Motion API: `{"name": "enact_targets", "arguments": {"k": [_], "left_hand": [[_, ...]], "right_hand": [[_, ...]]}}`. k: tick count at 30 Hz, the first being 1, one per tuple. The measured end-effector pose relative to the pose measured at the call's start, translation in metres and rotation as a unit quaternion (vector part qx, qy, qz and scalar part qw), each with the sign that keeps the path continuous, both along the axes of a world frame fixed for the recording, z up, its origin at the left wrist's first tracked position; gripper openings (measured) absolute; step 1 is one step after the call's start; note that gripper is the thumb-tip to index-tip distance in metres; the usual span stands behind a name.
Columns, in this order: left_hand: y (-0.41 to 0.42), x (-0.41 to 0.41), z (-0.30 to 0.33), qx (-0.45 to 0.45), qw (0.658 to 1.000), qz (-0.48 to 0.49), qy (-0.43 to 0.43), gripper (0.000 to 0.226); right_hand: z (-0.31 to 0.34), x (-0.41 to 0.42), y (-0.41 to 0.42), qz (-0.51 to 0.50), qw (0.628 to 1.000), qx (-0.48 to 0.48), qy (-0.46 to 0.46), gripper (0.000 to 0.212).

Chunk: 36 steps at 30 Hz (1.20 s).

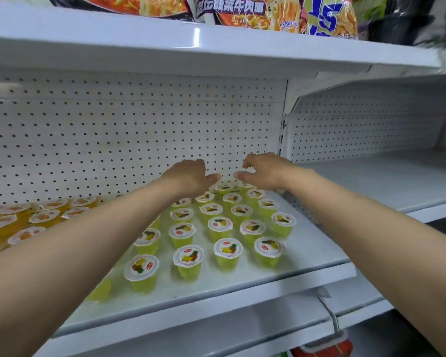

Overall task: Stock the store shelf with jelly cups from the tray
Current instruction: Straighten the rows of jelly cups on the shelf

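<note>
Fingers of both hands curl loosely and hold nothing: the left hand point(191, 176) and right hand point(264, 171) hover close together over the back row. Below them, yellow-green jelly cups point(227, 251) stand in rows on the white shelf point(307, 256), orange jelly cups point(23, 222) further left.
</note>
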<state>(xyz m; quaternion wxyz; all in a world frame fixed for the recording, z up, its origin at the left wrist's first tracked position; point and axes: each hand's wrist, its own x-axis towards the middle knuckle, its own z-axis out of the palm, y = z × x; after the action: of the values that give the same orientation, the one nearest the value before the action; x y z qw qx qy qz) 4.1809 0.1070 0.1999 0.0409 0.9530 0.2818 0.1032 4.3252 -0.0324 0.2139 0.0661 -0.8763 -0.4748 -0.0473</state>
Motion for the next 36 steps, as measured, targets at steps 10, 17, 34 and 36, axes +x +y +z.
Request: {"name": "enact_targets", "arguments": {"k": [10,17,34,36], "left_hand": [[0.026,0.091,-0.015,-0.024,0.999,0.022,0.043,0.064],[0.053,0.156,-0.042,-0.017,0.997,0.051,0.061,0.045],[0.084,0.209,-0.07,0.011,0.991,0.077,0.109,0.072],[0.083,0.209,-0.07,0.013,0.991,0.079,0.108,0.074]], "right_hand": [[-0.009,0.099,0.041,0.013,1.0,-0.023,-0.006,0.06],[-0.043,0.146,0.082,0.035,0.998,-0.048,0.023,0.041],[-0.078,0.195,0.126,0.075,0.995,-0.053,0.046,0.042],[-0.081,0.193,0.124,0.073,0.995,-0.052,0.04,0.041]]}}
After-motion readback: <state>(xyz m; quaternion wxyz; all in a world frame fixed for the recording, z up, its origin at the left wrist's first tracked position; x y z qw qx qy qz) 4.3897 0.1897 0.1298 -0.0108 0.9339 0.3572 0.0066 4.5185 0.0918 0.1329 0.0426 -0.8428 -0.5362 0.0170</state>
